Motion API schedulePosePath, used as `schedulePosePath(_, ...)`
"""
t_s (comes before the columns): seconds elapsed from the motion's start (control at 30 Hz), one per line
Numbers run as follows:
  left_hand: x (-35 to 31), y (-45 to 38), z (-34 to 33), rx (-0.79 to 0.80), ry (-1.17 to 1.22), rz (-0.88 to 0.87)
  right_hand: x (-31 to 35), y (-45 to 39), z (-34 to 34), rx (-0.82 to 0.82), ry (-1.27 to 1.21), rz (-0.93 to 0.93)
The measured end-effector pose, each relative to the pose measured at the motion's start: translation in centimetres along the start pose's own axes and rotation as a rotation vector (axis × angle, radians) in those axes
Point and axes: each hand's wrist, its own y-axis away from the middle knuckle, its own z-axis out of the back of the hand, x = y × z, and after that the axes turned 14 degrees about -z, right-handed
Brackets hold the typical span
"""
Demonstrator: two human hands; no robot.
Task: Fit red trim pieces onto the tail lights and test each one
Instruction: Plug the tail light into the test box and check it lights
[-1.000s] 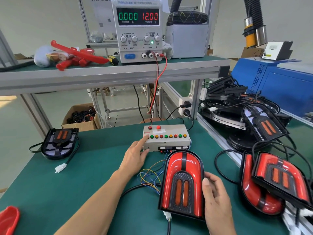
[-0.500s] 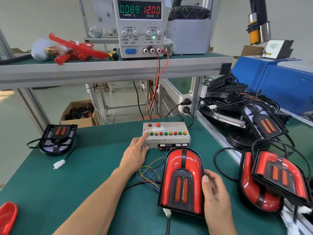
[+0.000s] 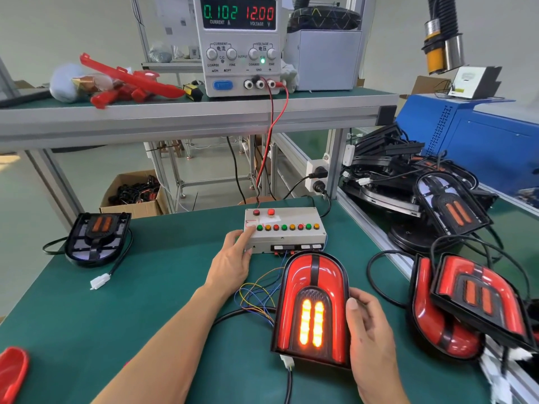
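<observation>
A tail light with red trim [image 3: 312,304] lies on the green bench in front of me, its two amber bars and red surround lit. My right hand [image 3: 369,328] holds its right edge, thumb on the rim. My left hand [image 3: 233,260] reaches to the grey test box [image 3: 288,237], its forefinger pressing the leftmost button in the row. A bare tail light without trim [image 3: 97,240] lies at the left. Finished red tail lights [image 3: 478,298] are stacked at the right. A loose red trim piece [image 3: 11,371] shows at the lower left edge.
The power supply [image 3: 240,45] on the shelf reads 0.102 A and 12.00 V. Red plastic parts [image 3: 128,83] lie on the shelf. Untrimmed tail lights [image 3: 449,205] and cables pile at the right. A cardboard box [image 3: 134,193] sits on the floor. Coloured wires [image 3: 256,295] run from the box.
The tail light's amber bars and red surround have lit up. The current reading rose from 0.000 through 0.089 to 0.102 A. Both hands stay in place.
</observation>
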Motion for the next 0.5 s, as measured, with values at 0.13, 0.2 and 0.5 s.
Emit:
schedulePosePath(0.13, -0.4, -0.3, 0.2, 0.015, -0.018, -0.003, 0.4, 0.3, -0.1, 0.015, -0.015, 0.006)
schedulePosePath(0.2, -0.9, -1.0, 0.5, 0.054, -0.048, -0.002, 0.4, 0.4, 0.0, 0.029, -0.024, -0.004)
schedulePosePath(0.5, -2.9, -2.8, 1.3, 0.27, -0.235, 0.037, 0.7, 0.7, 0.0, 0.019, -0.018, -0.003)
